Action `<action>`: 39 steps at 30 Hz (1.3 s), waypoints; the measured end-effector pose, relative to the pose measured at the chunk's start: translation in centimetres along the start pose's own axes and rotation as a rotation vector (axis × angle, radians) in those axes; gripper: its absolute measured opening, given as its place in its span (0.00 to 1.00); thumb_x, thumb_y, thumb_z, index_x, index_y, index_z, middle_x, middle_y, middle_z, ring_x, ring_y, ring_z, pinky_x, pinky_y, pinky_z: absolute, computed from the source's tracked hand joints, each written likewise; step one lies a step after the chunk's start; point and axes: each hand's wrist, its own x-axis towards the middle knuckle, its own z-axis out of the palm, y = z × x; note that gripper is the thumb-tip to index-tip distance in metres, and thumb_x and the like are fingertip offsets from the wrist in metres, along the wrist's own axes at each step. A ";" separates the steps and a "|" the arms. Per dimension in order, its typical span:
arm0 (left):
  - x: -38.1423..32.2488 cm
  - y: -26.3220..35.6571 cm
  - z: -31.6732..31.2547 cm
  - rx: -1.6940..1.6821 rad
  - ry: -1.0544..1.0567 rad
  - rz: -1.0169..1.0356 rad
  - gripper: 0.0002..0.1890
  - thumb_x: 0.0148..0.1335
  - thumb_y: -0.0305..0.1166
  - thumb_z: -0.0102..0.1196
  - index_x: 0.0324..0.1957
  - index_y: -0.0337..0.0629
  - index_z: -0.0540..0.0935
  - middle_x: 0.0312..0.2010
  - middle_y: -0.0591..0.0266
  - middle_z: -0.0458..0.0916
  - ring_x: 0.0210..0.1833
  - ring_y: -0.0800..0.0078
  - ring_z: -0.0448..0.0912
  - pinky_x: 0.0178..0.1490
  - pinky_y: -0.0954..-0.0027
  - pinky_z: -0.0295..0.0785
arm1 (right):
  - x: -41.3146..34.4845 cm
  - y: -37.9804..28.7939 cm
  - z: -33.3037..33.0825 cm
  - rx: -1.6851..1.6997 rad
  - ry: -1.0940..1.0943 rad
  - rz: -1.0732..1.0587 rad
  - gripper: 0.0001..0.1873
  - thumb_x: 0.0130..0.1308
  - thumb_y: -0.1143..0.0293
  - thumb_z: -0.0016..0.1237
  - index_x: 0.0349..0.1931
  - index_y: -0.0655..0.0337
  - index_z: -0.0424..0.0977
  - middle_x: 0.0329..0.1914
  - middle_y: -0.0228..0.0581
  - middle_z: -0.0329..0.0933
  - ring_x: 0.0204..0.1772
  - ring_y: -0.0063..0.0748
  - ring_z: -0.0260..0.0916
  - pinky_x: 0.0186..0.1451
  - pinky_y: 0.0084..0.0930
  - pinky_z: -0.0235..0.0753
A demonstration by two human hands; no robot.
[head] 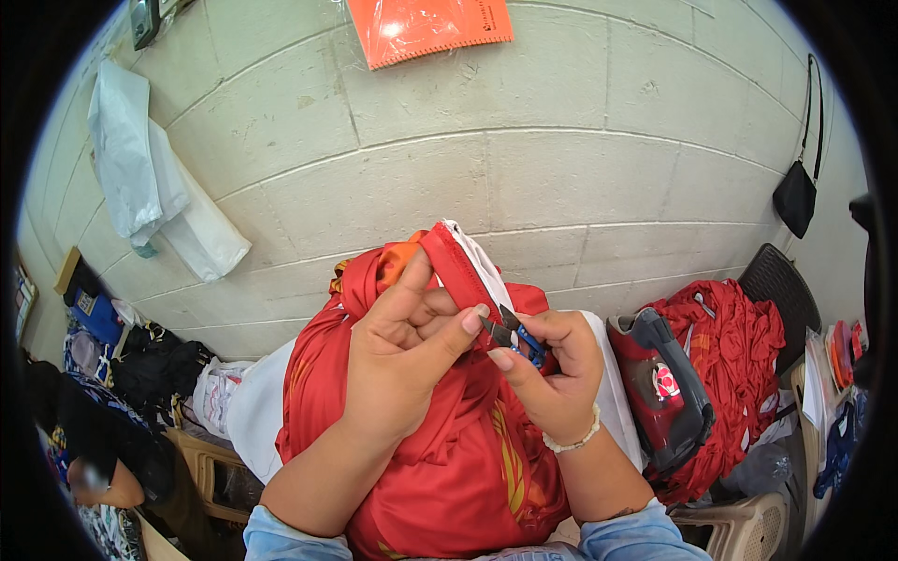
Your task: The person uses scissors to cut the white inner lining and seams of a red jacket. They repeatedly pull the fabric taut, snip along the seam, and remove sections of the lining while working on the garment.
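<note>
A stitched edge [459, 270] of the red garment, with white cloth on its inner side, rises between my hands. My left hand [403, 343] pinches this edge between thumb and fingers. In my right hand [561, 365] I grip blue-handled thread snips [523, 342], whose dark blades are parted close to my left thumb and the seam. The rest of the red garment [435, 484], patterned with orange and yellow, lies bunched over a white padded surface [256, 403] and towards my body.
A red and grey clothes iron [659, 393] stands at the right, beside a heap of red garments [736, 350] on a dark chair. Behind is a block wall [421, 182] with an orange notebook [435, 28]. Another person [105, 449] is at the lower left, near plastic chairs [210, 470].
</note>
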 end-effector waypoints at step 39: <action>0.1 0.3 0.4 0.057 0.027 0.060 0.32 0.63 0.18 0.51 0.68 0.30 0.54 0.46 0.54 0.79 0.48 0.71 0.79 0.55 0.71 0.73 | 0.8 -0.5 -0.1 0.231 -0.116 0.408 0.09 0.59 0.75 0.59 0.31 0.61 0.69 0.24 0.21 0.67 0.27 0.09 0.58 0.29 0.10 0.59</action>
